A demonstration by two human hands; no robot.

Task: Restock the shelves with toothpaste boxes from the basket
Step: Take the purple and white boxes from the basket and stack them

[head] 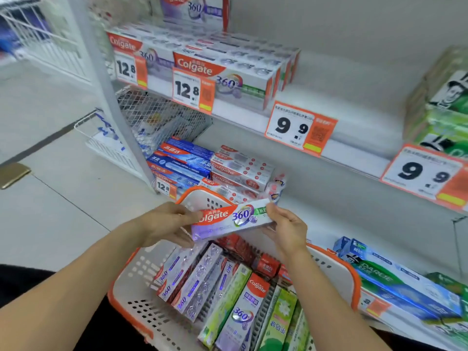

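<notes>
A white and purple Colgate 360 toothpaste box point(234, 219) is held level above the basket, its printed face toward me. My left hand point(167, 222) grips its left end and my right hand point(287, 228) grips its right end. Below them the white basket with an orange rim point(131, 282) holds several more toothpaste boxes point(228, 297), purple, green and red. The upper shelf point(342, 145) carries stacked Colgate 360 boxes point(228, 72) at its left, with a bare stretch of shelf to their right.
Orange and white price tags point(300, 127) hang along the shelf edges. Blue and red Colgate boxes point(202, 165) fill the lower shelf behind the basket. Green Darlie boxes point(445, 110) stand at the right, and blue ones point(405, 287) lie lower right. A wire rack point(157, 115) and tiled floor lie left.
</notes>
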